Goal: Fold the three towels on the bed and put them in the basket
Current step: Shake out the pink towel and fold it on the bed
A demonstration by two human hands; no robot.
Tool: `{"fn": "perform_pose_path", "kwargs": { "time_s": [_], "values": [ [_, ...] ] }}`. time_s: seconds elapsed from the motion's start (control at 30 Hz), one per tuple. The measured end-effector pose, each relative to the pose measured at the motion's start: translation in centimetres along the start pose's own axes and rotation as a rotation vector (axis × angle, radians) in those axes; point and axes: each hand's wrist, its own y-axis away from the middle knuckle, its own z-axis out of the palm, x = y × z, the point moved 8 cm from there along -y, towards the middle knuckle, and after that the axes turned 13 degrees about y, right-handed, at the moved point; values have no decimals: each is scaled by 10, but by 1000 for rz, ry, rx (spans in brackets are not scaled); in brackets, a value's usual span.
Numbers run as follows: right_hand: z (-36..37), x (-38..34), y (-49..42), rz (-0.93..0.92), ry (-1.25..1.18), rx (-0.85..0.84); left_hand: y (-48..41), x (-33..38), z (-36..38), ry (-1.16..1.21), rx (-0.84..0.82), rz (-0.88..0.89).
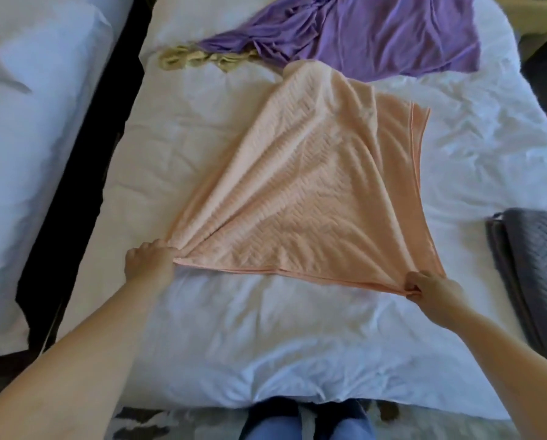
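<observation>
A peach towel (300, 185) lies spread over the white bed (250, 328), doubled over with two edges stacked along its near side. My left hand (148, 260) grips its near left corner, where the cloth bunches into pleats. My right hand (430, 289) pinches the near right corner. Its far end rises in a hump. Behind it, a purple towel (376, 36) lies crumpled at the far side of the bed. A folded grey towel (532, 258) sits at the bed's right edge. No basket is in view.
A small tan cloth (199, 58) lies bunched at the far left of the bed, beside the purple towel. A second white bed (27, 154) stands to the left across a dark gap. My legs show at the bed's near edge.
</observation>
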Motion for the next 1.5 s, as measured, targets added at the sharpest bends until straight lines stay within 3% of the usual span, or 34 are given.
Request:
{"fn": "perform_pose_path", "kwargs": {
  "time_s": [0.13, 0.2, 0.27, 0.37, 0.47, 0.6, 0.73, 0.87, 1.03, 1.17, 1.23, 1.33, 1.5],
  "values": [
    [-5, 10, 15, -6, -42, 54, 7, 14, 12, -85, 33, -59],
    [-15, 14, 22, -26, -67, 112, 14, 67, 21, 64, 61, 99],
    [-25, 23, 29, -40, -118, 189, 32, 145, 27, 266, 56, 365],
    [-36, 42, 40, -76, -192, 278, 66, 255, 42, 358, -10, 659],
    [-42, 62, 50, -146, -253, 351, 85, 324, 58, 337, -3, 741],
    [-42, 87, 65, -258, -283, 470, 103, 367, 69, 399, 70, 743],
    [-28, 105, 75, -350, -284, 507, 116, 371, 80, 494, 48, 669],
    [2, 129, 85, -392, -218, 434, 148, 379, 83, 576, -38, 755],
    [64, 164, 99, -357, -131, 261, 191, 408, 125, 494, -273, 770],
    [106, 170, 96, -243, -78, 35, 203, 414, 149, 443, -351, 701],
    [106, 165, 95, -189, -88, 8, 204, 402, 139, 540, -305, 685],
    [81, 145, 90, -118, -229, 119, 194, 357, 100, 697, -77, 614],
    [41, 58, 76, -159, -376, 212, 158, 218, 52, 655, 315, 263]
  ]
}}
